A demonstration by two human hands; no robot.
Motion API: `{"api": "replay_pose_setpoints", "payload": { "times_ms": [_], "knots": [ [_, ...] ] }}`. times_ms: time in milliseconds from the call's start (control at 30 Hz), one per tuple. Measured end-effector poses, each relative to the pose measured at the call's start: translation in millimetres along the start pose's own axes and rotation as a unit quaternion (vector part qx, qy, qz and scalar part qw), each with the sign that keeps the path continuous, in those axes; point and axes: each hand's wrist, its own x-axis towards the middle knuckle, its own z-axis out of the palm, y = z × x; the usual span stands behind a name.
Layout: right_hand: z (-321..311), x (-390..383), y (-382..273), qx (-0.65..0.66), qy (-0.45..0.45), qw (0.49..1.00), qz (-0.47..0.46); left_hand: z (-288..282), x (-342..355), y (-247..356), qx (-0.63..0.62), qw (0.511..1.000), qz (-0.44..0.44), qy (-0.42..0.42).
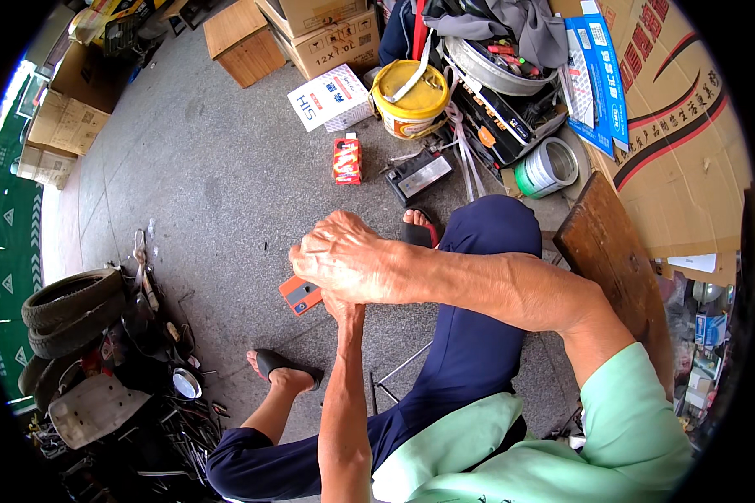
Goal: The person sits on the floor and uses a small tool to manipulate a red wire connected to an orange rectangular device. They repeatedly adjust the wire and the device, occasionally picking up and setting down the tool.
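My two hands are together in front of me, the right one crossing over the left. My right hand [335, 251] is closed, knuckles up, and hides whatever its fingers grip. Beneath it, only the wrist and a small part of my left hand [342, 307] show. A small orange block [299, 293] with a dark knob and a round bluish spot juts out to the left from under the hands. It appears to be held in my left hand, whose fingers are hidden.
Beyond the hands lie a red box [347, 161], a black battery [421, 176], a yellow bucket [411, 94], a white carton [331, 98] and an open tin [547, 168]. Tires [74, 310] and metal parts pile up at left. A wooden board [617, 268] stands at right.
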Motion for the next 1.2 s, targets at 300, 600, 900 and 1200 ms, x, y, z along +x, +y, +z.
{"api": "replay_pose_setpoints", "payload": {
  "times_ms": [300,600,900,1200],
  "knots": [
    [-33.3,1.6,6.3,0.057,0.099,0.984,0.137,-62.5,-24.6,47.1,-0.460,0.832,-0.310,-0.021],
    [-15.0,5.0,-8.5,0.128,0.176,0.967,0.136,-111.6,-72.1,48.2,-0.645,0.672,-0.363,0.016],
    [-2.5,8.7,-29.1,0.335,0.085,0.928,0.141,-164.6,-52.7,105.3,-0.677,0.706,-0.205,0.028],
    [27.8,0.7,-41.6,0.354,-0.009,0.935,0.018,-172.6,-54.8,114.6,-0.700,0.690,-0.183,0.030]
  ]
}}
